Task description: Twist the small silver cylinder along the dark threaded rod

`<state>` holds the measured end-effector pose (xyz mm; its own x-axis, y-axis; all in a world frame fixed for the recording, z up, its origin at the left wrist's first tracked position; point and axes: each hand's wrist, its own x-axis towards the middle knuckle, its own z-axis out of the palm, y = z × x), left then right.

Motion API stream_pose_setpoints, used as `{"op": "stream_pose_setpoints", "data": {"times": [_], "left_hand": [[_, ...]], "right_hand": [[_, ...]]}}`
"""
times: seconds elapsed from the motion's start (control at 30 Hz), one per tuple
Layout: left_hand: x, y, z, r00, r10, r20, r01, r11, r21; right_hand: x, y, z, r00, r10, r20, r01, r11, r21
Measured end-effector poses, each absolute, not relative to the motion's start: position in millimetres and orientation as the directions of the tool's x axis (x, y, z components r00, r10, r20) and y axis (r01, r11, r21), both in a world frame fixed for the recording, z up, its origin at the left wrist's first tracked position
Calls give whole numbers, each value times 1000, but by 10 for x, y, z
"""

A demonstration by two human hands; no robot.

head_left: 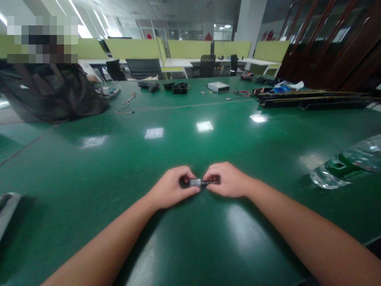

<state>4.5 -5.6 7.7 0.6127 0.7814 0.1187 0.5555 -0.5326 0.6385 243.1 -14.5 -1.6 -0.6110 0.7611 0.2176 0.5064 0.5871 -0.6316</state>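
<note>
Low over the green table (190,147), both hands meet around one small part. My left hand (169,188) pinches a short silver cylinder (195,182) between thumb and fingers. A dark, ridged rod (205,183) runs from the cylinder's right end. My right hand (230,180) grips this rod, with its fingers curled and the thumb below. The rod and cylinder lie roughly level, in line with each other. Fingers partly hide both ends, and whether the two pieces are joined cannot be told.
A clear bottle with a green label (342,167) lies on the right. Far left stands a dark bag (59,95), a blurred person beyond it. Along the far edge are a cord (126,104), black parts (180,88), a silver box (218,86) and black metal channels (312,99).
</note>
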Motion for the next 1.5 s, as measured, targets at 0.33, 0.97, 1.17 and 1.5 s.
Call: {"op": "stream_pose_setpoints", "data": {"times": [0.33,0.97,1.17,1.5], "left_hand": [[43,-62,71,613,780,122,563,-540,626],[38,-58,70,624,772,125,553,-548,627],[42,-57,72,614,781,113,564,-534,630],[31,-50,45,610,784,115,561,-530,636]], "right_hand": [[2447,-154,17,-607,766,212,512,581,-633],[2489,-144,10,-590,788,177,565,559,-607],[2533,-135,50,-611,776,155,580,572,-580],[2530,-142,54,-597,790,138,596,552,-583]]}}
